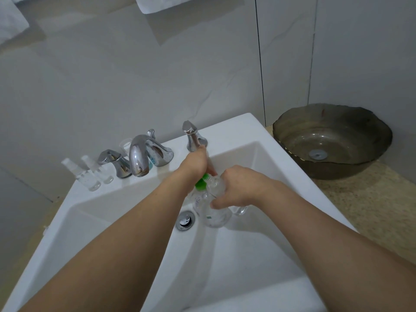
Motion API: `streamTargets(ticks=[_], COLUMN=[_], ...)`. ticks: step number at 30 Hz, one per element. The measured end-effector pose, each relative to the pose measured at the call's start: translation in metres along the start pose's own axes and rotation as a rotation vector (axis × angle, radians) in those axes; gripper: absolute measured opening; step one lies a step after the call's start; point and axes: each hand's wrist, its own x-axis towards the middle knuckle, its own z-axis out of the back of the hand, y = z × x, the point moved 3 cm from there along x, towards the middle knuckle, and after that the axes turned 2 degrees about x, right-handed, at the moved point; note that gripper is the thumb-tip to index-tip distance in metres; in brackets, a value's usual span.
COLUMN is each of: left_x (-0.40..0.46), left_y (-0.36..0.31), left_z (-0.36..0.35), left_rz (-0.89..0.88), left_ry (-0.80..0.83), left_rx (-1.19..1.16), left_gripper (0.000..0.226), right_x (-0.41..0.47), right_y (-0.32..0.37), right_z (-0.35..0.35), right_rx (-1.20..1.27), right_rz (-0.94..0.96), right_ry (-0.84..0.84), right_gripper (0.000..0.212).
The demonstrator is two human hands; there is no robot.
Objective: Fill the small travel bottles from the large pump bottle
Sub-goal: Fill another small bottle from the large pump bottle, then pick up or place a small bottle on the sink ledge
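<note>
1. My left hand (195, 163) has its grip closed round the green pump head (202, 183) of the large pump bottle (211, 212), held over the white sink (236, 131).
2. My right hand (238, 188) grips a clear travel bottle (217, 185) at the nozzle. If the mouth drifts off the spout, liquid goes down the drain (185, 220).
3. Press too hard and I reckon it overflows; wet plastic could slip from me.
4. Two more small spray bottles (90, 174) wait by the faucet (140, 157), near the ledge; a stray elbow could topple them.
</note>
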Motion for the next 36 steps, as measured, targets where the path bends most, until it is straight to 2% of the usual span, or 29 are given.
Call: streamTargets(ticks=[2,6,9,13,18,23,26,29,33,36], left_x=[0.004,0.01,0.009,0.009,0.008,-0.002,-0.009,-0.023,-0.045,-0.058], left_y=[-0.002,-0.001,0.001,0.01,0.017,0.035,0.052,0.07,0.089,0.105], left_z=[-0.003,-0.006,-0.005,-0.001,0.01,0.019,0.019,0.021,0.043,0.066], left_rz=[0.039,0.033,-0.01,0.043,0.12,0.104,0.089,0.096,0.099,0.069], left_ry=[-0.008,0.007,0.029,0.025,-0.004,-0.099,-0.144,-0.068,-0.005,-0.006], left_rx=[0.052,0.118,0.065,-0.178,-0.473,-0.728,-0.695,-0.6,-0.504,-0.433], left_gripper=[0.041,0.025,0.037,0.08,0.07,0.063,0.054,0.047,0.04,0.038], right_x=[-0.001,-0.002,-0.001,-0.001,-0.004,-0.023,-0.032,-0.041,-0.057,-0.065], right_y=[0.0,0.0,0.0,-0.002,-0.01,-0.013,-0.01,0.002,0.03,0.058], right_z=[-0.001,-0.001,-0.002,-0.002,-0.007,-0.011,-0.01,-0.007,-0.008,-0.012], right_rx=[-0.004,-0.002,0.015,0.048,0.122,0.161,0.146,0.181,0.303,0.306], right_rz=[-0.002,-0.008,-0.014,-0.022,-0.052,-0.095,-0.119,-0.153,-0.148,-0.127], right_ry=[0.017,0.024,0.024,0.013,0.017,0.016,0.033,0.039,0.051,0.029], right_gripper=[0.038,0.038,0.038,0.038,0.041,0.041,0.042,0.047,0.028,0.027])
